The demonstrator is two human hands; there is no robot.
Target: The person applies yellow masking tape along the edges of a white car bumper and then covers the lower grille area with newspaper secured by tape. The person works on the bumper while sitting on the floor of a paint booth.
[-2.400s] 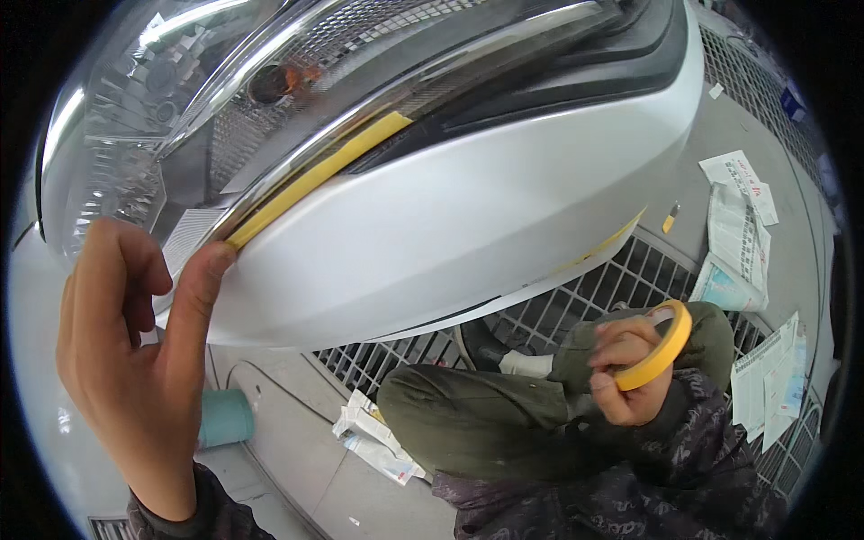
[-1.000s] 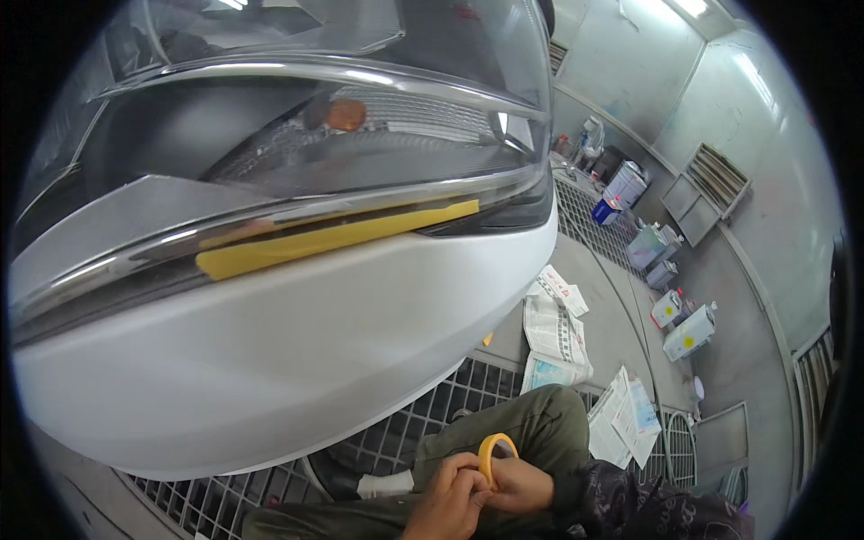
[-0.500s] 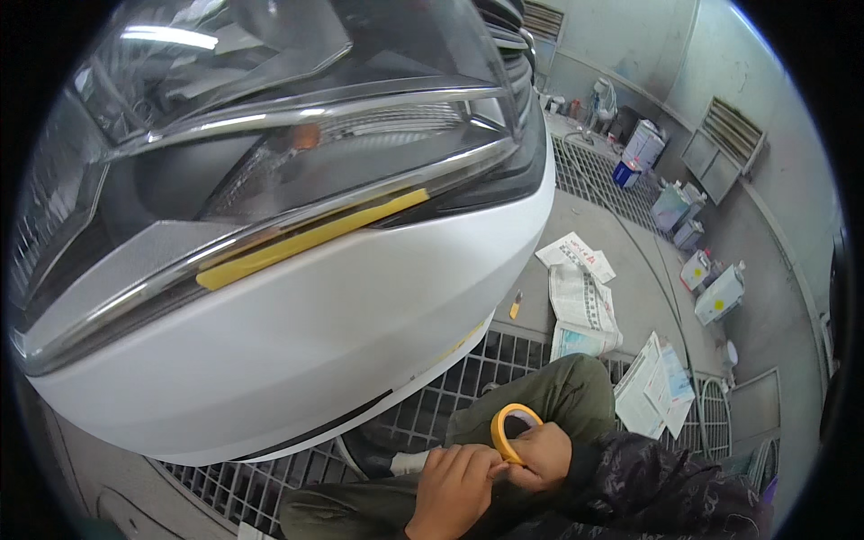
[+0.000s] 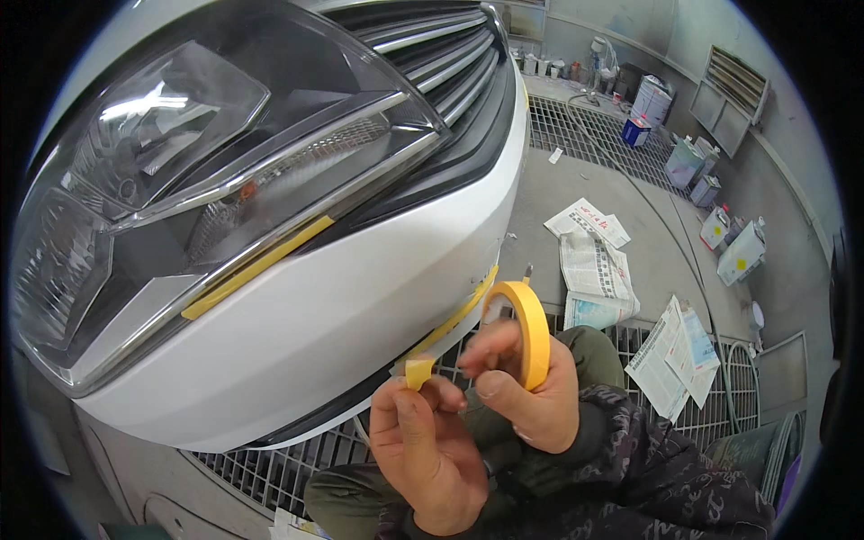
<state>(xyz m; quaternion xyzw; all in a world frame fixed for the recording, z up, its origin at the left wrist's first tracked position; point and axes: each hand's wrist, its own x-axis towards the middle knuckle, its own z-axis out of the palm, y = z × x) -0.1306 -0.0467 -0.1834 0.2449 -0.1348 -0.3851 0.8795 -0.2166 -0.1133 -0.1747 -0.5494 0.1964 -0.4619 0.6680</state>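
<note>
In front of me is a car's white bumper (image 4: 360, 279) below a clear headlight (image 4: 180, 189). A strip of yellow masking tape (image 4: 261, 267) runs along the headlight's lower edge; more yellow tape (image 4: 463, 315) follows the bumper's lower edge. My left hand (image 4: 427, 450) is raised, pinching a short piece of yellow masking tape (image 4: 418, 373) between its fingertips. To its right, my right hand (image 4: 544, 400) holds the roll of masking tape (image 4: 535, 337), with fingers through its ring. The right fingertips are slightly blurred. The two hands are apart.
Newspaper sheets (image 4: 598, 274) lie on the floor to the right, with more paper (image 4: 675, 355) nearer. Floor grating (image 4: 301, 477) runs beneath my legs. A hose (image 4: 661, 225) crosses the floor. Several cans (image 4: 742, 250) stand along the right wall.
Both hands have risen from my lap toward the bumper and drawn apart. A short tape piece now shows in my left fingers. The view has shifted, showing more of the headlight and grille.
</note>
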